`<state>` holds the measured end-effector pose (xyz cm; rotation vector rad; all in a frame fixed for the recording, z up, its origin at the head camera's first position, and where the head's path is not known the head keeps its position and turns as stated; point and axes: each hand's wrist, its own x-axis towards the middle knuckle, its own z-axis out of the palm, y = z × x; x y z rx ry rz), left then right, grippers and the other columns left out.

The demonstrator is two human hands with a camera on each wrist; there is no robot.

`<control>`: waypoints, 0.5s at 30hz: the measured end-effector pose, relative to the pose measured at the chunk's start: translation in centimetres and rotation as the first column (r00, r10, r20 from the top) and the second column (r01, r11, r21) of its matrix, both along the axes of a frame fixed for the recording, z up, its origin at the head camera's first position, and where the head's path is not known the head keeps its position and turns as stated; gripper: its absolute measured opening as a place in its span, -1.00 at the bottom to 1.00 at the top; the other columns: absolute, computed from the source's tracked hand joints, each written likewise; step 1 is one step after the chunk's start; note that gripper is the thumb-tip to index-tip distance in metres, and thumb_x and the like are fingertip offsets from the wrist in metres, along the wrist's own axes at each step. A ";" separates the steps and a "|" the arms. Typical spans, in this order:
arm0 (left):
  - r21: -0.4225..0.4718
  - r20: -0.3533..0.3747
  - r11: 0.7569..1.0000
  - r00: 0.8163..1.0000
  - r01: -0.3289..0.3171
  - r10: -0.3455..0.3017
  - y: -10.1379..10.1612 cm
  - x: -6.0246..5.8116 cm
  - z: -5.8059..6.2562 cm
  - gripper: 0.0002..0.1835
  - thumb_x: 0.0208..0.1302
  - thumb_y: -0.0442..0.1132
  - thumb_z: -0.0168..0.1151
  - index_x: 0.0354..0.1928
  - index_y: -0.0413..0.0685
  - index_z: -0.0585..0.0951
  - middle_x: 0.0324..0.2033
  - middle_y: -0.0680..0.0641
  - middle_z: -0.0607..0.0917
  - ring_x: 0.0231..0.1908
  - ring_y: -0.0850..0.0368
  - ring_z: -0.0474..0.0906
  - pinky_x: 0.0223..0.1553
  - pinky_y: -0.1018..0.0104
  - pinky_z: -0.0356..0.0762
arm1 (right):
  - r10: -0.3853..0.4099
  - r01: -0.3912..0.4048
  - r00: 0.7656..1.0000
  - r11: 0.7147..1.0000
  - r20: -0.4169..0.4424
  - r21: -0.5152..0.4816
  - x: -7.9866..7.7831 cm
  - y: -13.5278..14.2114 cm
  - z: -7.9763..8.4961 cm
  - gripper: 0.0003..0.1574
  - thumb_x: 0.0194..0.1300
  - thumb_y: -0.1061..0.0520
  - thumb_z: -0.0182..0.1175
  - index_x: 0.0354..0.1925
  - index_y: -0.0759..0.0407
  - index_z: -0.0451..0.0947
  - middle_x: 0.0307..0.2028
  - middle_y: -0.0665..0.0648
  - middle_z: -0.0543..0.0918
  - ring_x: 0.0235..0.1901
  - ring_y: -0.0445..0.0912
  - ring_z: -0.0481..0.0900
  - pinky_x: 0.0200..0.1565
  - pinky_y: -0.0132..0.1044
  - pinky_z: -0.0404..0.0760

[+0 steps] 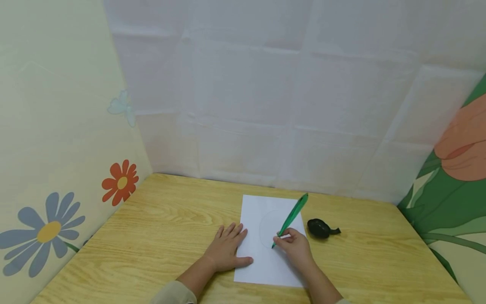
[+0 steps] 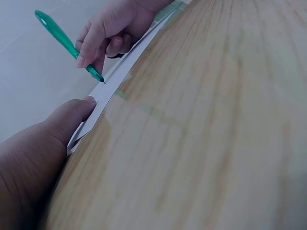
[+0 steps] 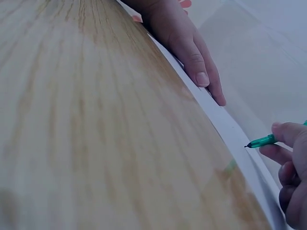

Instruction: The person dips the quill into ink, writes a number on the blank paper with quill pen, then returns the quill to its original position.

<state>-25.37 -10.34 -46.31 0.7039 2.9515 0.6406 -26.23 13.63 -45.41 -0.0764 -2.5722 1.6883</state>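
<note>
A white sheet of paper [image 1: 265,271] lies on the wooden table, with a faint round outline [image 1: 260,228] on it. My left hand [image 1: 225,251] rests with spread fingers over the sheet's left edge, the thumb pointing right across the paper. Between thumb and fingers, my right hand [image 1: 298,250] pinches a green pen [image 1: 293,216] low on its barrel. The pen leans up and to the right, its dark tip right at the outline's lower part. In the right wrist view, the pen tip [image 3: 247,145] is close over the paper.
Right of the sheet lies a black rounded object [image 1: 318,228] with a short tail. Behind the table [image 1: 171,211] hangs a creased white cloth [image 1: 243,105]. Flower-patterned panels stand at the left [image 1: 76,139] and right [image 1: 455,202] sides.
</note>
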 end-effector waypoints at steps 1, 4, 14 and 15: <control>0.000 0.000 1.000 1.000 0.000 0.000 0.0 0.0 0.0 -0.01 0.15 0.43 0.13 0.46 -0.08 0.27 0.49 -0.16 0.21 0.51 -0.19 0.01 0.47 -0.28 -0.19 | -0.002 0.002 1.000 1.000 -0.001 -0.002 0.0 0.0 0.0 -0.72 0.11 0.15 0.42 -0.27 0.31 0.61 -0.60 0.00 0.67 -0.59 -0.20 0.49 -0.55 -0.42 0.39; -0.003 0.000 1.000 1.000 -0.001 0.001 0.0 -0.1 -0.2 0.00 0.14 0.44 0.12 0.46 -0.08 0.26 0.49 -0.15 0.21 0.51 -0.18 0.00 0.47 -0.27 -0.19 | -0.007 0.007 1.000 1.000 0.005 -0.005 0.1 0.1 0.1 -0.72 0.11 0.16 0.42 -0.27 0.32 0.61 -0.60 -0.01 0.66 -0.58 -0.20 0.48 -0.55 -0.42 0.38; -0.007 0.002 1.000 1.000 0.004 -0.004 -0.1 0.1 0.1 -0.01 0.16 0.43 0.11 0.46 -0.08 0.27 0.49 -0.15 0.20 0.52 -0.18 0.01 0.47 -0.26 -0.17 | -0.025 0.025 1.000 1.000 0.015 0.003 -0.1 0.4 0.2 -0.75 0.12 0.16 0.40 -0.30 0.31 0.59 -0.61 -0.02 0.65 -0.59 -0.20 0.48 -0.54 -0.41 0.38; -0.006 0.004 1.000 1.000 0.003 -0.003 -0.1 0.1 0.1 -0.01 0.16 0.44 0.11 0.46 -0.08 0.26 0.50 -0.15 0.20 0.52 -0.18 0.00 0.48 -0.26 -0.18 | -0.029 0.029 0.999 1.000 0.016 0.007 -0.1 0.4 0.2 -0.75 0.12 0.16 0.40 -0.30 0.30 0.59 -0.61 -0.02 0.65 -0.59 -0.21 0.48 -0.54 -0.41 0.38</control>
